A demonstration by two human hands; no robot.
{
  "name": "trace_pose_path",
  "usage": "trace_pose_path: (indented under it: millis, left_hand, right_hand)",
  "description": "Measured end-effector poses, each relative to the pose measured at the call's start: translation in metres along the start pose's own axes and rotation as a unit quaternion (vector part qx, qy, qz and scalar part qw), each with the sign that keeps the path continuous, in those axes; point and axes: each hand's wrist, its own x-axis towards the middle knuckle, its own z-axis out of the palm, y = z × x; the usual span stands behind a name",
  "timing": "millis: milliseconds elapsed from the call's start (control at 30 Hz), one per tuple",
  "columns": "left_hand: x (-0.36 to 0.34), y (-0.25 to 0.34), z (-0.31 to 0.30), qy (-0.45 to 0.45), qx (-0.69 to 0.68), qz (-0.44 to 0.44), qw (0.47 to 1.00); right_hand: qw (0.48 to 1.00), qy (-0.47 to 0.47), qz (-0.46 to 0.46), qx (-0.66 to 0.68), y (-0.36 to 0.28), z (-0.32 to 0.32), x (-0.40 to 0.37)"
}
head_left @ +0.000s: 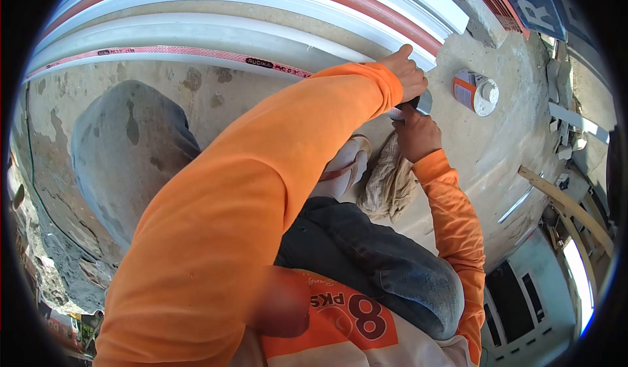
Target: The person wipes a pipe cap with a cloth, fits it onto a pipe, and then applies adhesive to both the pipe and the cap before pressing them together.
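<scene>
My left hand [407, 72] reaches across from the left, fingers closed over a small dark piece [410, 103] with a grey rounded edge [426, 101] beside it. Just below, my right hand [417, 135] is closed at the same piece, thumb pressed up against it. What exactly they grip is mostly hidden by the fingers. A white PVC pipe [196, 55] with a pink printed stripe runs from the left and passes under my left sleeve toward the hands. To their right stands a white can [485, 97] with an orange label and drips on its top.
More white pipes [196, 21] and a red-brown pipe [366, 7] lie along the far side. A crumpled cloth [387, 182] rests beside my foot [343, 167]. A concrete block [477, 10], boxes [530, 4] and wooden strips [562, 203] are at the right.
</scene>
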Motion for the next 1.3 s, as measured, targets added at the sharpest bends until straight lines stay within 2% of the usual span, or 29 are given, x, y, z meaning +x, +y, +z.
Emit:
trace_pose_path:
  millis: [67,200,433,633,733,833,900,1033,1233,1300]
  left_hand:
    - [0.0,0.0,-0.002,-0.021,-0.019,0.007,1.0]
    - [-0.001,0.001,0.005,0.018,-0.035,-0.002,0.999]
    - [0.001,0.002,0.004,0.001,-0.044,-0.018,0.999]
    - [0.003,0.004,-0.002,-0.011,-0.043,-0.04,0.998]
    - [0.009,0.008,-0.006,-0.023,-0.037,-0.063,0.997]
    - [0.017,0.013,-0.002,-0.03,-0.032,-0.116,0.992]
    - [0.018,0.014,-0.007,-0.052,-0.046,-0.125,0.99]
    - [0.02,0.015,-0.003,-0.032,-0.109,-0.147,0.983]
    - [0.016,0.013,0.003,0.02,-0.094,-0.09,0.991]
    - [0.016,0.012,0.003,0.004,-0.084,-0.096,0.992]
  right_hand:
    - [1.0,-0.007,0.011,-0.01,-0.003,0.001,0.0]
    - [0.999,-0.012,0.029,-0.012,-0.015,-0.005,-0.003]
    - [0.999,-0.002,0.051,-0.006,-0.018,-0.002,-0.007]
    - [0.999,0.032,0.005,-0.043,-0.01,0.006,-0.007]
    - [0.998,0.064,0.01,-0.029,-0.006,0.014,-0.005]
    - [0.999,0.041,0.018,-0.019,-0.009,0.006,-0.003]
    - [0.998,0.05,0.034,0.007,-0.011,0.007,-0.005]
    - [0.991,0.08,0.053,0.093,-0.008,0.017,-0.004]
    - [0.985,0.112,0.005,0.13,-0.004,0.022,-0.01]
    - [0.991,0.069,0.027,0.111,-0.005,0.012,-0.014]
